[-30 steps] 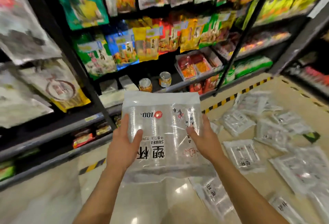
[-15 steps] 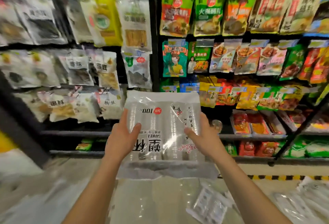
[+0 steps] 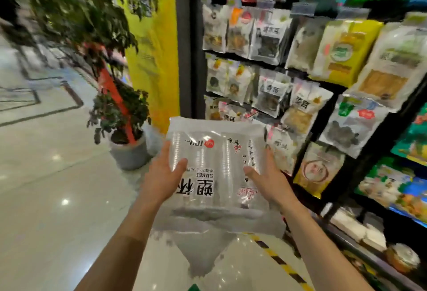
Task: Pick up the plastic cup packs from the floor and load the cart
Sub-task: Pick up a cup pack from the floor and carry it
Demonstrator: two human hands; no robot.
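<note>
A clear plastic cup pack (image 3: 217, 166) with black and red print is held up in front of me at chest height. My left hand (image 3: 161, 179) grips its left edge, thumb on the front face. My right hand (image 3: 268, 179) grips its right edge the same way. The pack's loose lower flap hangs down between my forearms. No cart and no other packs on the floor are in view.
Black shelving (image 3: 323, 82) full of hanging snack bags fills the right side, with a black-and-yellow floor stripe (image 3: 277, 260) along its foot. A yellow pillar (image 3: 152, 48) and potted plants (image 3: 124, 133) stand ahead left. Glossy tiled floor (image 3: 46, 186) spreads to the left.
My view has swung left along the shelves, away from the packs on the floor. The pack stays held between both hands in the same grip.
</note>
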